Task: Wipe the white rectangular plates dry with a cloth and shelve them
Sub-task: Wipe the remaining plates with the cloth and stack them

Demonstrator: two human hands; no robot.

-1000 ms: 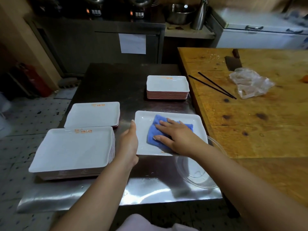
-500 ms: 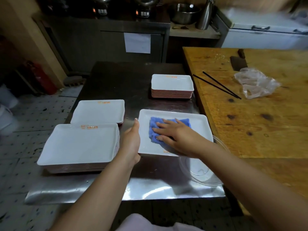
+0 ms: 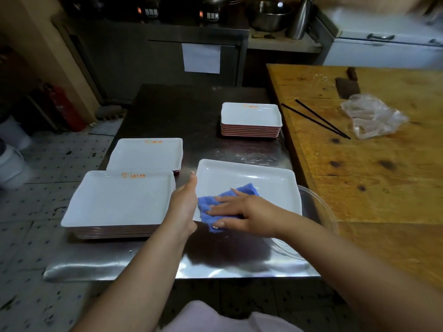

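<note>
On steel table (image 3: 153,264): three plate stacks, one plate (image 3: 263,185) fingers-gripped, one flat-pressed cloth (image 3: 206,204).

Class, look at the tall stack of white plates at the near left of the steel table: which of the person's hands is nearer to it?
Left. The left hand grips the single plate beside the stack; the right hand presses the blue cloth further right.

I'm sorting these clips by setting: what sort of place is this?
Probably a restaurant kitchen: stacks of matching white plates on a steel table, a cleaver on a wooden block, metal pots behind.
</note>
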